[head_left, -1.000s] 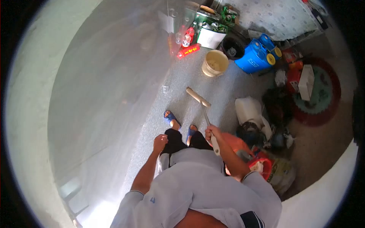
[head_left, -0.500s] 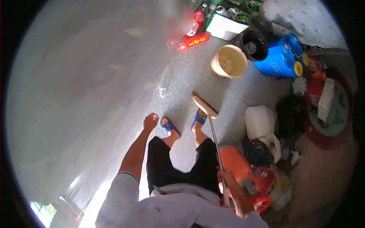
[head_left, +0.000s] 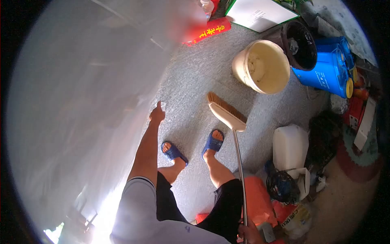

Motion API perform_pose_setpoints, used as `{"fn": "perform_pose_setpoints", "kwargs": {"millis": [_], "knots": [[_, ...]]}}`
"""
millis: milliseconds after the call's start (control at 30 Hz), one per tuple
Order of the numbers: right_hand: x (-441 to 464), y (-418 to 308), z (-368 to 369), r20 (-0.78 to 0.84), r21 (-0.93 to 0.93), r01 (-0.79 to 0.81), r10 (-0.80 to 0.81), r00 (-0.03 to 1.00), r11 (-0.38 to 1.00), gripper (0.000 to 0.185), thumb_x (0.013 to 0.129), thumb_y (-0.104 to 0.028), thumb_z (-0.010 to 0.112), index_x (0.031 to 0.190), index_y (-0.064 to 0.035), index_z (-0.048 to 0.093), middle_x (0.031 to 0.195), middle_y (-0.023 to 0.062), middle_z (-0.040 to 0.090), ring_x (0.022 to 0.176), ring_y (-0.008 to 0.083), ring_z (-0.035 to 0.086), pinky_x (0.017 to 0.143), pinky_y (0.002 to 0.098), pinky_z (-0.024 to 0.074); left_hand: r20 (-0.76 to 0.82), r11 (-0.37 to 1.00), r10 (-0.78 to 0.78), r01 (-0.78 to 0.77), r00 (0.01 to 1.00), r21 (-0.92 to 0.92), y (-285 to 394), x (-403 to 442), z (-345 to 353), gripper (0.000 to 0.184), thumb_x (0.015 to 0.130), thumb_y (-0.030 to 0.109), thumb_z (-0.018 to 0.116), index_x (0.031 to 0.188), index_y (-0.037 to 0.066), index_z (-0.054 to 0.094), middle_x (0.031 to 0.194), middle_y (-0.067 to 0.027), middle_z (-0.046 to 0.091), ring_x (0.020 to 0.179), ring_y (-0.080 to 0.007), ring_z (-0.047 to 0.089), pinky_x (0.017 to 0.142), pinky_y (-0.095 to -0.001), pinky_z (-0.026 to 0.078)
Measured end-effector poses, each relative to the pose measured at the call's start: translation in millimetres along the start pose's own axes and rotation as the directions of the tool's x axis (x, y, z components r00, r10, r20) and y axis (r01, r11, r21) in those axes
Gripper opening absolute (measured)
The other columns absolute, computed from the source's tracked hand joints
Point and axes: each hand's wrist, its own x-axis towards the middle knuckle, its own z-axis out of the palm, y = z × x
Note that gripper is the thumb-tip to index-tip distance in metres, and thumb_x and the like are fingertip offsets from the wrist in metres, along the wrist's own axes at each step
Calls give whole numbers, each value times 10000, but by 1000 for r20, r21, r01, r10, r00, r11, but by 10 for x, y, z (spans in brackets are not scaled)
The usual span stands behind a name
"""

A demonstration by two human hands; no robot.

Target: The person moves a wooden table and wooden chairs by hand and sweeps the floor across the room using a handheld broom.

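Observation:
My left hand [head_left: 157, 114] is stretched down low over the floor, one finger extended. Right at its fingertips is a small clear plastic cup [head_left: 163, 106]; whether they touch is hard to make out. My right hand [head_left: 250, 232], at the bottom edge, is wrapped round the metal handle of a broom [head_left: 228, 115]. The broom's cream head with brown bristles rests on the floor ahead of my right foot.
A cream bucket [head_left: 248, 67], a dark bin [head_left: 300, 45] and blue jerrycans [head_left: 323, 69] stand ahead right. A red bottle [head_left: 211, 30] lies ahead. A white jug [head_left: 290, 147] and bags are at right. A grey surface [head_left: 81, 101] fills the left.
My left hand has moved forward and down to the plastic cup. I am bent lower, so the bucket and broom head look larger. The broom head has come clear of my right foot.

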Motion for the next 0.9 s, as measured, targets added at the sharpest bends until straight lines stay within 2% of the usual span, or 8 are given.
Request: {"fn": "perform_pose_setpoints", "kwargs": {"millis": [167, 300, 367, 467, 600, 733, 833, 900], "knots": [[195, 141, -141, -4, -54, 83, -84, 996, 995, 208, 726, -53, 433, 929, -25, 397, 545, 16, 406, 414, 99, 389, 375, 228, 341, -209, 983, 172, -154, 963, 98, -183, 44, 309, 132, 679, 170, 474, 779, 98, 522, 832, -118, 551, 801, -262, 531, 670, -378, 432], [397, 261, -303, 95, -216, 152, -135, 986, 964, 145, 716, -103, 430, 842, -36, 404, 521, 19, 389, 391, 96, 367, 354, 237, 305, -206, 987, 163, -159, 965, 32, -62, -398, 148, 117, 646, 146, 514, 747, 91, 535, 735, -118, 568, 714, -289, 542, 636, -383, 434], [325, 224, -272, 113, -135, 270, -256, 960, 953, 113, 711, -119, 420, 799, -48, 412, 516, 18, 391, 395, 100, 381, 345, 242, 307, -244, 976, 211, -216, 947, 7, -5, -680, 8, 148, 623, 152, 542, 759, 94, 539, 716, -109, 571, 684, -292, 548, 633, -384, 437], [344, 211, -275, 52, -244, 254, -249, 967, 936, 86, 692, -99, 422, 766, -56, 409, 512, 16, 385, 392, 102, 383, 337, 241, 310, -165, 987, 149, -156, 975, -29, -121, -813, -16, 290, 632, 174, 555, 909, 105, 501, 871, -139, 555, 829, -293, 527, 692, -390, 424], [458, 212, -203, 31, -255, 251, -252, 967, 934, 80, 680, -80, 427, 753, -57, 402, 510, 16, 387, 393, 105, 394, 334, 245, 315, -116, 999, -37, 35, 993, -19, -224, -849, -91, 317, 664, 192, 532, 965, 116, 466, 863, -160, 551, 827, -314, 528, 685, -403, 429], [502, 249, -215, -55, -226, 207, -225, 973, 952, 96, 658, -55, 426, 749, -64, 397, 498, 5, 370, 373, 93, 365, 322, 227, 298, -198, 996, -81, 69, 977, -64, -260, -582, 172, 388, 671, 176, 530, 1042, 163, 416, 864, -158, 550, 786, -314, 542, 657, -410, 433], [500, 157, -134, -105, -199, 158, -181, 978, 967, 102, 655, -42, 420, 751, -70, 399, 487, -3, 359, 356, 85, 351, 311, 215, 283, -205, 990, 123, -133, 971, -36, -151, -401, 383, 391, 695, 148, 492, 1074, 148, 394, 837, -143, 556, 760, -287, 556, 623, -390, 449], [551, 156, -119, -162, -210, 131, -166, 973, 969, 104, 660, -40, 421, 757, -72, 402, 489, -3, 361, 358, 84, 355, 312, 215, 286, -106, 907, 324, -277, 940, 317, -130, -277, 504, 287, 716, 129, 454, 1003, 117, 464, 766, -118, 567, 703, -254, 570, 574, -363, 462]]}}
